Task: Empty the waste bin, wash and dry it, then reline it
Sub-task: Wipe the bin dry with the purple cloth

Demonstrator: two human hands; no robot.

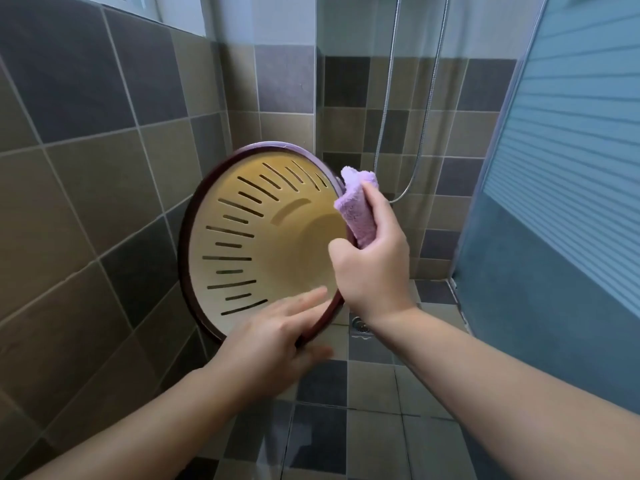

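Yellow plastic, slotted with long dark slits around its wall, is being shown from the inside: the waste bin (256, 244) is being held tilted on its side in the air, its mouth turned toward the camera, in front of the tiled corner of a shower stall. A dark maroon rim (184, 237) is being seen running round the opening. Nothing is being carried inside the bin; only its bare wall and round bottom are being shown, and no liner is being seen in it.

The bin is being gripped at its lower rim by the left hand (273, 341), with the fingers (304, 299) laid over the inner wall and the thumb behind the rim. A folded purple cloth (356, 206) is being clenched in the closed right hand (370, 268) and is being pressed against the rim on the bin's right side.

Beyond the bin, a metal shower hose (420, 133) is being seen hanging against the wall tiles, and a round floor drain (360, 323) is being partly hidden behind the right wrist. A frosted glass panel (571, 150) is being seen at the right.
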